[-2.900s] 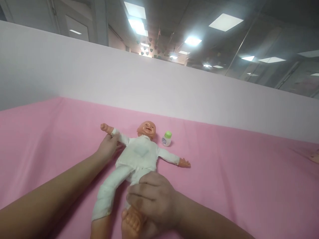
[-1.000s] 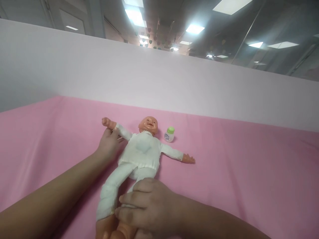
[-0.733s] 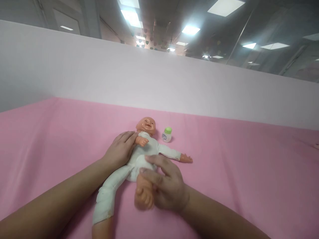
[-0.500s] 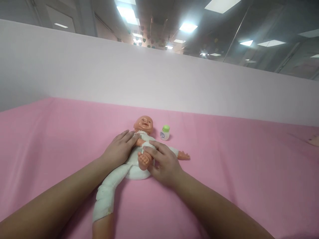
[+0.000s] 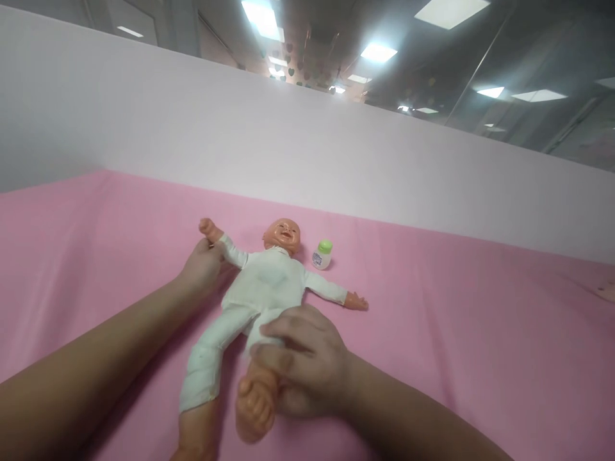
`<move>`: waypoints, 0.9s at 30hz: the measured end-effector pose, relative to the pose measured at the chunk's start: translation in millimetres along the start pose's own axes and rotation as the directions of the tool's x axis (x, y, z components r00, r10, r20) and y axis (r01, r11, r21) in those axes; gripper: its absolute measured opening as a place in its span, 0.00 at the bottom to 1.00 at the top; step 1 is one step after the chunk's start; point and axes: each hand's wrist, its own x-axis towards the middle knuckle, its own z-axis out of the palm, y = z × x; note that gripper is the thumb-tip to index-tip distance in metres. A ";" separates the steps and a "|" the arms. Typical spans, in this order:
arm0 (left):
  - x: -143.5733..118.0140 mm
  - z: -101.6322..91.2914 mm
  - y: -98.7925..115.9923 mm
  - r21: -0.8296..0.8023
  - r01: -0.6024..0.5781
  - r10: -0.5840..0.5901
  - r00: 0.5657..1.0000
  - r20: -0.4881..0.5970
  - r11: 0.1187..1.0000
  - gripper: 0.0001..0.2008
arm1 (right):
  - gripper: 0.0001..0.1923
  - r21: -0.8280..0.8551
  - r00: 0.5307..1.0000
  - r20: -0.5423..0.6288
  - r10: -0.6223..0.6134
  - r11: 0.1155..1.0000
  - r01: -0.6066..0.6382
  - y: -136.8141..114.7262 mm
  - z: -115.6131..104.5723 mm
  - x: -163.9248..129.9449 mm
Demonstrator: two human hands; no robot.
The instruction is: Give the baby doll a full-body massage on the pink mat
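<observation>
A doll (image 5: 262, 291) in white clothes is lying face up on a pink sheet (image 5: 456, 333). The left hand (image 5: 204, 266) is gripping its outstretched arm, while the right hand (image 5: 300, 362) is curling its fingers (image 5: 276, 355) around one straightened leg. A small bottle (image 5: 323, 254) is standing untouched beside the doll's head.

Small bottle (image 5: 323, 254) beside doll's head (image 5: 283, 234)

Bright white ceiling panels (image 5: 262, 16) glare overhead and reflect in dark glass, casting soft, even light on the pink sheet (image 5: 432, 320), with faint shadows under the arms, slight overall blur, and wide-angle bending at the edges.
</observation>
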 end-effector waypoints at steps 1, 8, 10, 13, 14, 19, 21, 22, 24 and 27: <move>4.6 -2.9 -1.1 -0.126 0.072 -0.071 0.997 0.013 0.989 0.10 | 0.14 0.037 0.999 0.051 -0.016 0.999 0.014 -4.6 2.1 -0.3; 21.4 -12.5 -3.2 -0.342 0.305 -0.312 0.949 0.034 0.889 0.04 | 0.15 0.169 0.893 0.440 -0.098 0.985 0.025 -6.6 32.2 -22.8; 19.5 -11.3 -3.5 -0.348 0.258 -0.270 0.963 0.015 0.901 0.05 | 0.17 0.163 0.882 0.454 -0.131 0.985 0.062 -3.6 37.9 -27.2; 9.9 -6.2 -0.6 -0.258 0.083 -0.085 0.996 0.006 0.963 0.10 | 0.19 0.182 0.904 0.398 -0.158 0.979 0.091 -3.1 37.3 -24.3; 5.1 -3.3 1.4 -0.172 0.001 0.000 1.000 0.007 0.985 0.12 | 0.18 0.190 0.922 0.355 -0.154 0.978 0.090 -4.3 34.6 -21.1; -20.6 15.9 8.9 0.392 -0.502 0.416 0.863 0.287 0.771 0.21 | 0.14 0.104 1.000 -0.014 -0.005 0.995 0.006 -8.3 11.0 -2.4; -25.7 20.8 8.3 0.483 -0.670 0.474 0.741 0.475 0.564 0.24 | 0.17 0.005 0.993 -0.098 0.059 0.998 -0.059 -2.2 2.3 0.3; -26.5 21.7 7.3 0.510 -0.717 0.471 0.697 0.540 0.476 0.25 | 0.19 -0.035 0.990 -0.114 0.085 0.995 -0.090 3.1 -0.9 0.0; -25.3 20.9 4.6 0.543 -0.760 0.432 0.650 0.625 0.357 0.26 | 0.20 -0.088 0.983 -0.110 0.148 0.983 -0.158 16.8 -4.7 -3.1; -21.1 16.6 1.4 0.569 -0.775 0.371 0.631 0.681 0.274 0.28 | 0.23 -0.119 0.963 -0.043 0.265 0.956 -0.268 38.2 -4.5 -11.0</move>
